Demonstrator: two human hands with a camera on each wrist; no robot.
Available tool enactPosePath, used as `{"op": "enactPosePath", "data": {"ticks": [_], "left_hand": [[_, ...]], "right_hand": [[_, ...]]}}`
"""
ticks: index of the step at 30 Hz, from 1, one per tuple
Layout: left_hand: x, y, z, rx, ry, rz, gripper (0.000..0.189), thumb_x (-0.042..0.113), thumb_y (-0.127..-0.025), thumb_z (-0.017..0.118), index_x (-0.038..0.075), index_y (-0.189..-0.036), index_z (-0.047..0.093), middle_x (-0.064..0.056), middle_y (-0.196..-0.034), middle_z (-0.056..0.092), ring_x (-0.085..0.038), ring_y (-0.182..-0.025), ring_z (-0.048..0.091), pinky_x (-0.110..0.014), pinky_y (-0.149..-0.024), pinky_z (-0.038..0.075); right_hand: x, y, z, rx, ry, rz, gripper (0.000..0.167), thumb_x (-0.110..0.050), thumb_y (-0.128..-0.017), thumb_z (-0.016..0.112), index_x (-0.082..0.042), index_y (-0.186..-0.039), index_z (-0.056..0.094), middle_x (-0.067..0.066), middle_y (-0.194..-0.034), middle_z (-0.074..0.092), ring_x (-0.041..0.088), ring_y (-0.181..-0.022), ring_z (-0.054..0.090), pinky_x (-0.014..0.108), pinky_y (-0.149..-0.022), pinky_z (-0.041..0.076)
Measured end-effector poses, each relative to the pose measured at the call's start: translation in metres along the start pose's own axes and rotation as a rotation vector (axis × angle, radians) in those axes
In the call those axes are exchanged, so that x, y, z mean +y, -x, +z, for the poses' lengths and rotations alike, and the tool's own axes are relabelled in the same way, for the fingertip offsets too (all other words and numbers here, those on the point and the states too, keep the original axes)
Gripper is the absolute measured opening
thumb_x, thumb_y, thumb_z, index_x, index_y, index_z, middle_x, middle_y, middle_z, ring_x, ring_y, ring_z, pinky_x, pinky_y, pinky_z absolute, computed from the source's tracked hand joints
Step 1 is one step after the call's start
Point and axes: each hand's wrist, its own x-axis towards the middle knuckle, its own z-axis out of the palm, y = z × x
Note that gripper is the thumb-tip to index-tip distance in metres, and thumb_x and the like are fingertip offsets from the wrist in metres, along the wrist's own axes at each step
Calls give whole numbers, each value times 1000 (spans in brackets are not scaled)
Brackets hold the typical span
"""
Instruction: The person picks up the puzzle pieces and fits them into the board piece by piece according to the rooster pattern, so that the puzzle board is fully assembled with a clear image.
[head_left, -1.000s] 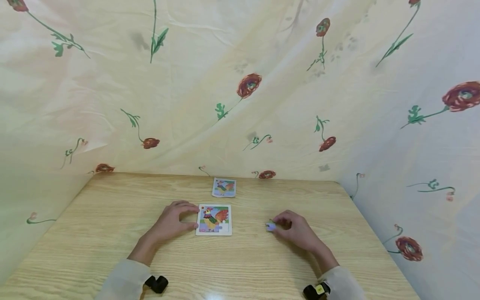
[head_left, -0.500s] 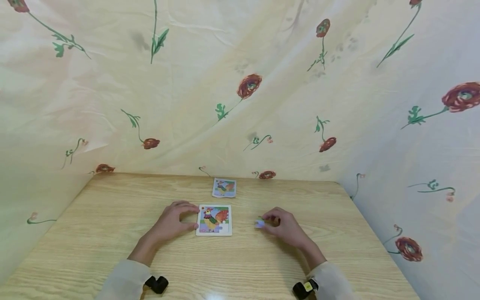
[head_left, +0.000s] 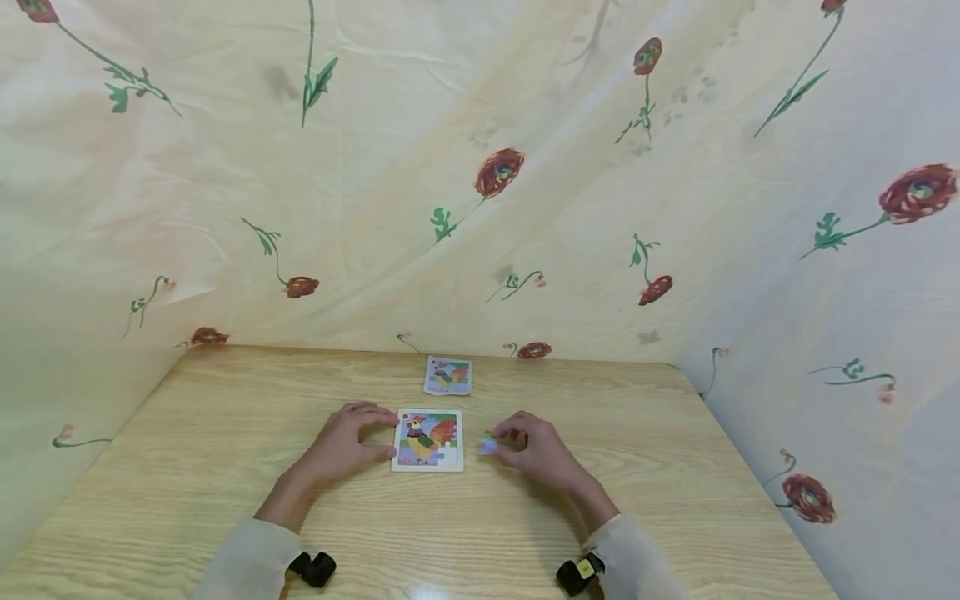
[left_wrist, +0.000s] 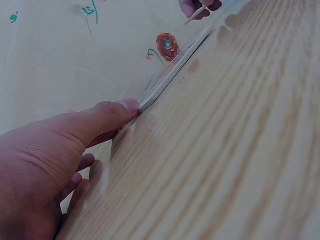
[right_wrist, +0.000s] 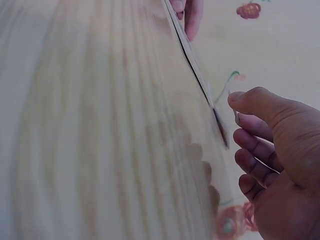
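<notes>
A square rooster jigsaw puzzle in a white frame lies on the table, with a pale gap at its lower right. My left hand rests at the frame's left side, thumb and fingertips spread along the edge. In the left wrist view the thumb of that hand touches the frame's corner. Just right of the frame, my right hand pinches a puzzle piece, lilac with some green. From the right wrist, the piece appears edge-on between thumb and forefinger.
Behind the puzzle lies a small rooster picture card. The wood-grain table ends at the back against a flowered cloth, which also hangs along both sides. Black wrist cameras sit by the sleeves.
My right hand has moved left with the puzzle piece, from well right of the frame to close beside it. The left hand and the puzzle have stayed in place.
</notes>
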Motion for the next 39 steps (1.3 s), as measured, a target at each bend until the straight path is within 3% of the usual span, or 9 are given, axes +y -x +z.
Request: {"op": "enactPosePath", "data": {"ticks": [18, 39], "left_hand": [[0, 2, -1, 1, 0, 11, 45, 37, -87, 83, 28, -129, 72, 3, -142, 64, -32, -146, 41, -71, -119, 24], [-4, -1, 1, 1, -7, 3, 44, 40, -86, 83, 32, -128, 72, 5, -142, 63, -31, -147, 41, -71, -119, 26]], "right_hand": [[-19, -17, 32, -94, -57, -35, 21, -20, -90, 81, -10, -107, 77, 2, -102, 67, 15, -92, 56, 20, -77, 47], [-28, -21, 41, -120, 34, -22, 22, -22, -87, 83, -12, -105, 78, -2, -99, 64, 12, -89, 52, 21, -76, 46]]}}
